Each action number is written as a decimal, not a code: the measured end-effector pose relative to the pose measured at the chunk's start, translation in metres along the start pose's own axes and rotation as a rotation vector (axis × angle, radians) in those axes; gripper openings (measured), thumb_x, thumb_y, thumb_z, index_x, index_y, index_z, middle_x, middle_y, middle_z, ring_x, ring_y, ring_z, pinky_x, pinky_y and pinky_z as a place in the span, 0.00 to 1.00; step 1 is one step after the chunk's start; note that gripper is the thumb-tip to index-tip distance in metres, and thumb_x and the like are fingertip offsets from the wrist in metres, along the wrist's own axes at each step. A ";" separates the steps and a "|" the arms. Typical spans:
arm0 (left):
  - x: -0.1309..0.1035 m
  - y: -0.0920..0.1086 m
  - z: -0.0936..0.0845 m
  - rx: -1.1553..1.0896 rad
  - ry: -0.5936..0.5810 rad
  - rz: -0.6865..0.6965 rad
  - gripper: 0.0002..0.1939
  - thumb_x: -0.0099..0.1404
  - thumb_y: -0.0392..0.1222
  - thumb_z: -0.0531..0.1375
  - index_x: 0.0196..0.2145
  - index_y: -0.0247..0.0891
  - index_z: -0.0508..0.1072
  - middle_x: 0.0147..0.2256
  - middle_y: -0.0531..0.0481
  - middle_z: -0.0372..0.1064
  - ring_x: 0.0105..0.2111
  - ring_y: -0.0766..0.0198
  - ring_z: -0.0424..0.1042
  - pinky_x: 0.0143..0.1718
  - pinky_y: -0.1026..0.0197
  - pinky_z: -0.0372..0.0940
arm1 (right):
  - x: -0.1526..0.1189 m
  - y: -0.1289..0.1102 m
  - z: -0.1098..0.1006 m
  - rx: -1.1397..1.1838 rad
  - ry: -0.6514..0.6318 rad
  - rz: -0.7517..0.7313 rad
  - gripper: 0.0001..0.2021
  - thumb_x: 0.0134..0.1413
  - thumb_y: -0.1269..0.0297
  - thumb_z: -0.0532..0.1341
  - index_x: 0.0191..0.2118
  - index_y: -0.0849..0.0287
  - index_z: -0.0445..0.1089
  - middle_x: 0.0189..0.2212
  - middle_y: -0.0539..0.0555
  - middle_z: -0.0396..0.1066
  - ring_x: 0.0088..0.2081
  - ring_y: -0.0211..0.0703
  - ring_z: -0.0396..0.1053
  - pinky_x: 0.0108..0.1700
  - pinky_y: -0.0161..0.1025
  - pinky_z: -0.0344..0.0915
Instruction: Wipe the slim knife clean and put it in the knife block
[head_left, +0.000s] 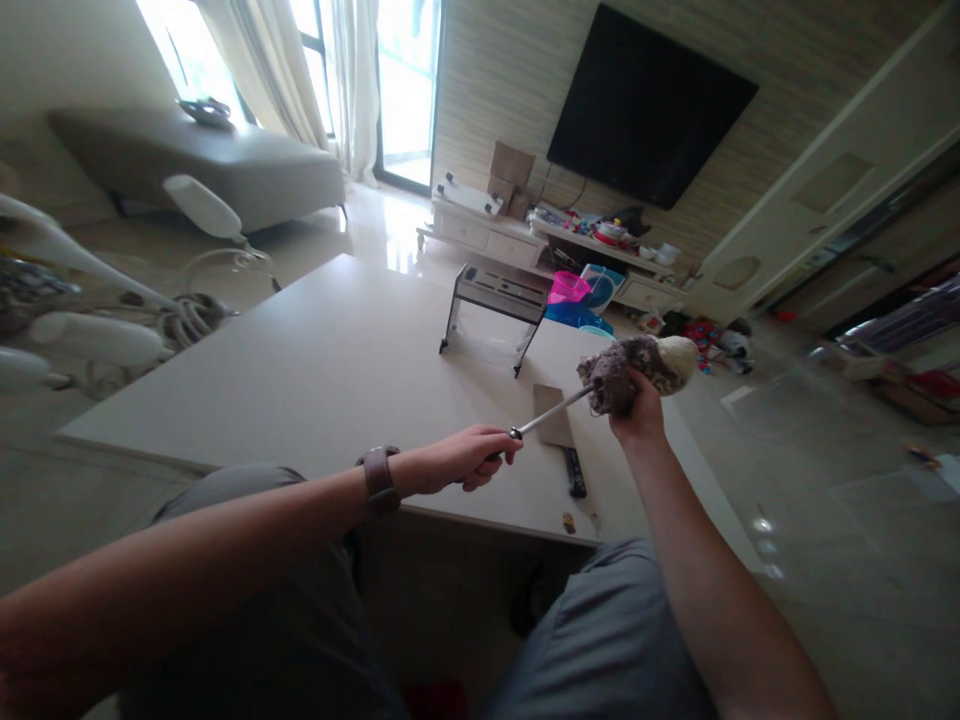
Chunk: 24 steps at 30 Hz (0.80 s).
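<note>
Taro root is being gripped in the right hand above the desk edge, while a peeler is being clenched in the left hand; one end is showing pale and peeled, the rest brown

So my left hand has a silver metal rod with a black grip, and there's a brown strap watch on that wrist. My right hand is around a fuzzy duster head that's mottled purple-grey, going cream-white at the far tip. The table is plain pale beige, glossy, with a black remote on it and a small clear rack with a dark frame. My shorts are grey. Further back there's a hot pink basket, a blue tub, a black TV, white curtains and a grey sofa
</note>
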<state>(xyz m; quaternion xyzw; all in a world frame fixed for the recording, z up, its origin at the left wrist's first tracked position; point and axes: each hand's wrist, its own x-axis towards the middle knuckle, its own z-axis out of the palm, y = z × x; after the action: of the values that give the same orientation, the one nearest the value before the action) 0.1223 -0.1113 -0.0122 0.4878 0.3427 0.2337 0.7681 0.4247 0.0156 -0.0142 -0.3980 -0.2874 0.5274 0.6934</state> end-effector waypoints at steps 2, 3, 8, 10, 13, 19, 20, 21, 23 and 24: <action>0.000 -0.001 0.000 -0.011 0.024 0.003 0.14 0.66 0.53 0.62 0.35 0.40 0.65 0.20 0.64 0.47 0.17 0.72 0.46 0.17 0.68 0.44 | 0.001 -0.003 -0.003 -0.008 -0.009 0.019 0.10 0.55 0.65 0.64 0.42 0.57 0.79 0.37 0.52 0.84 0.39 0.45 0.83 0.45 0.44 0.81; 0.000 0.000 0.000 -0.022 0.036 0.006 0.14 0.66 0.52 0.62 0.34 0.40 0.65 0.20 0.64 0.47 0.17 0.72 0.46 0.17 0.68 0.44 | 0.001 -0.004 -0.004 -0.012 -0.021 0.028 0.10 0.56 0.63 0.63 0.43 0.57 0.79 0.38 0.53 0.84 0.40 0.46 0.83 0.45 0.44 0.81; 0.001 0.004 -0.004 -0.118 0.106 0.046 0.15 0.66 0.51 0.63 0.32 0.41 0.63 0.19 0.64 0.45 0.16 0.73 0.44 0.17 0.69 0.42 | -0.002 0.001 -0.006 -0.016 -0.007 0.049 0.13 0.54 0.63 0.61 0.44 0.54 0.79 0.40 0.50 0.84 0.42 0.45 0.82 0.48 0.45 0.80; 0.002 0.006 -0.005 -0.145 0.136 0.083 0.14 0.66 0.49 0.63 0.31 0.41 0.62 0.19 0.64 0.45 0.15 0.74 0.43 0.16 0.69 0.42 | -0.005 0.009 -0.004 -0.063 0.013 0.122 0.14 0.50 0.65 0.61 0.43 0.55 0.79 0.38 0.51 0.84 0.40 0.47 0.82 0.49 0.49 0.80; 0.004 0.007 -0.008 -0.181 0.176 0.128 0.13 0.65 0.47 0.63 0.31 0.42 0.61 0.19 0.64 0.46 0.15 0.74 0.43 0.15 0.70 0.43 | -0.010 0.028 0.001 -0.183 0.008 0.332 0.14 0.45 0.66 0.61 0.40 0.57 0.78 0.33 0.54 0.83 0.37 0.52 0.81 0.50 0.54 0.80; 0.004 0.011 -0.010 -0.250 0.215 0.144 0.13 0.63 0.44 0.62 0.30 0.42 0.59 0.18 0.64 0.45 0.14 0.74 0.43 0.15 0.71 0.43 | -0.024 0.058 0.014 -0.245 -0.277 0.625 0.13 0.48 0.61 0.63 0.39 0.59 0.77 0.34 0.60 0.82 0.43 0.57 0.81 0.54 0.55 0.78; 0.003 0.011 -0.010 -0.255 0.214 0.143 0.12 0.63 0.44 0.62 0.30 0.42 0.60 0.18 0.64 0.46 0.14 0.74 0.43 0.15 0.71 0.44 | -0.026 0.062 0.015 -0.225 -0.304 0.635 0.13 0.49 0.59 0.63 0.39 0.59 0.77 0.34 0.59 0.82 0.44 0.58 0.81 0.54 0.55 0.77; 0.003 0.012 -0.010 -0.257 0.215 0.143 0.12 0.63 0.44 0.62 0.30 0.42 0.60 0.18 0.64 0.46 0.14 0.74 0.43 0.15 0.71 0.44 | -0.028 0.066 0.016 -0.215 -0.317 0.645 0.13 0.52 0.57 0.62 0.40 0.58 0.77 0.34 0.59 0.82 0.45 0.57 0.81 0.54 0.55 0.77; 0.002 0.013 -0.010 -0.258 0.220 0.142 0.12 0.63 0.44 0.61 0.30 0.42 0.60 0.18 0.64 0.46 0.14 0.74 0.43 0.15 0.70 0.44 | -0.031 0.075 0.016 -0.239 -0.329 0.694 0.15 0.58 0.53 0.61 0.42 0.57 0.77 0.36 0.58 0.83 0.45 0.56 0.80 0.53 0.53 0.77; 0.002 0.013 -0.009 -0.259 0.223 0.143 0.12 0.63 0.44 0.61 0.30 0.42 0.60 0.18 0.64 0.46 0.14 0.74 0.43 0.15 0.70 0.44 | -0.032 0.080 0.015 -0.264 -0.330 0.734 0.17 0.60 0.51 0.59 0.43 0.58 0.77 0.36 0.58 0.83 0.44 0.55 0.81 0.51 0.53 0.78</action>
<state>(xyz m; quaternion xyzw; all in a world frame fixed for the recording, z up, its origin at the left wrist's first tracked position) 0.1160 -0.0990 -0.0034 0.3788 0.3571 0.3826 0.7633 0.3634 -0.0010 -0.0742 -0.4697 -0.2991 0.7545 0.3474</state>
